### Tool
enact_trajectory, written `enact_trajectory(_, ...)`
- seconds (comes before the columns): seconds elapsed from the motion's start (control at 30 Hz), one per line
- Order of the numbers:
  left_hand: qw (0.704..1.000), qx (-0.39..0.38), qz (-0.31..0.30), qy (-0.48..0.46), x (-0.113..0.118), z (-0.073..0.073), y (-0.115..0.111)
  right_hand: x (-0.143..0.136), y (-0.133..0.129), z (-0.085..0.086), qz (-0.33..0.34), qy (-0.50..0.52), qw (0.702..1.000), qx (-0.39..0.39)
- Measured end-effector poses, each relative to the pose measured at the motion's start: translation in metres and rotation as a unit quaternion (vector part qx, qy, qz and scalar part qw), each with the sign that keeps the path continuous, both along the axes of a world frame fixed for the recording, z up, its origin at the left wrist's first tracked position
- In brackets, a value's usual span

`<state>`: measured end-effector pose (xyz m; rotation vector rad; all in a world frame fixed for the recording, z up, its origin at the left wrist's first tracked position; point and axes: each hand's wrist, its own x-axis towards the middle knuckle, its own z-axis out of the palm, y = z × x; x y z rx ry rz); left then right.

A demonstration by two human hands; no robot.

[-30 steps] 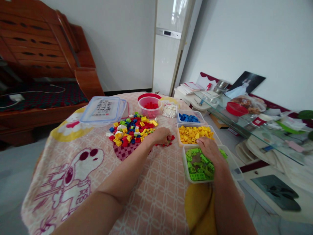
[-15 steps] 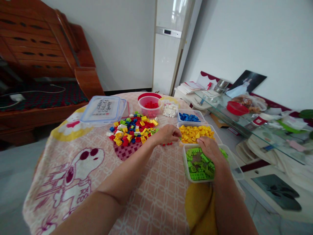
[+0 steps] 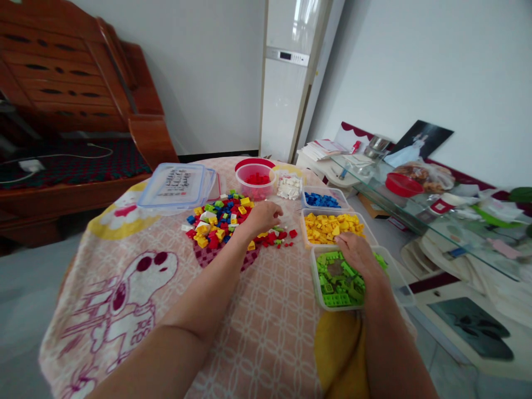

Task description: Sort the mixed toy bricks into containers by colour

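Mixed-colour bricks (image 3: 222, 219), unsorted: a fair heap left near the desk (image 3: 137, 288) middle, beside stacked clear lids (image 3: 177, 185) toward its far left edge. Left hand (image 3: 262, 214): curled at the heap's right fringe among loose red pieces; whether it grips one, cannot tell. Sorted so far along the right edge: red tub (image 3: 254, 180), white (image 3: 290, 185), blue (image 3: 322, 199), yellow tray (image 3: 330, 227). Right hand (image 3: 353, 252): resting loosely on the green tray (image 3: 338, 277). Judged partly done.

Light: bright, even daylight; soft shadows
Glare: sheen on the tall white cabinet (image 3: 291, 33)
Edges: wide-angle bending; forearms stretched at the bottom
Focus: sharp centre; corners softer
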<state>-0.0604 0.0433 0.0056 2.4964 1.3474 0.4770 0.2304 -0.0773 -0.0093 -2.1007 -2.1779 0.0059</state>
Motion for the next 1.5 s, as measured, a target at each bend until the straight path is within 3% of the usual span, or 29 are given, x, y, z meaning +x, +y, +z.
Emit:
enact_trajectory(0.27,0.996,-0.022,0.037,0.080,0.001,-0.023,0.004,0.002,0.001,-0.003,0.007,0.003,1.000,0.019)
enact_trajectory(0.37,0.999,-0.023,0.020,0.023,0.001,-0.021,0.006,0.002,0.001,-0.004,0.006,0.002,1.000,0.024)
enact_trajectory(0.5,0.996,-0.028,-0.019,-0.087,0.005,-0.010,0.003,0.002,0.000,-0.005,0.002,0.003,1.000,0.030)
enact_trajectory(0.67,0.979,-0.045,-0.104,-0.170,0.033,0.002,-0.023,0.002,0.001,-0.003,0.013,0.005,1.000,0.026)
enact_trajectory(0.87,0.939,-0.046,-0.295,-0.172,0.077,-0.006,-0.067,0.002,0.003,-0.005,-0.003,0.004,1.000,0.019)
enact_trajectory(0.93,0.935,-0.028,-0.317,-0.158,0.081,-0.007,-0.070,0.002,0.003,-0.006,-0.004,0.005,1.000,0.022)
enact_trajectory(1.0,0.949,-0.007,-0.282,-0.141,0.075,-0.006,-0.063,0.001,0.002,-0.005,0.002,0.002,1.000,0.022)
enact_trajectory(1.13,0.990,0.014,-0.112,-0.078,0.040,0.001,-0.031,0.001,0.001,-0.003,0.003,-0.009,1.000,0.020)
enact_trajectory(1.27,0.999,0.023,0.021,0.035,0.002,0.000,-0.002,0.002,0.001,-0.004,-0.003,-0.009,1.000,0.015)
enact_trajectory(1.37,0.994,0.004,0.062,0.093,-0.013,-0.007,0.008,0.001,0.001,-0.003,-0.007,-0.010,1.000,0.008)
enact_trajectory(1.5,0.992,-0.010,0.052,0.114,-0.018,-0.018,0.012,-0.002,0.001,0.001,-0.008,-0.019,1.000,-0.006)
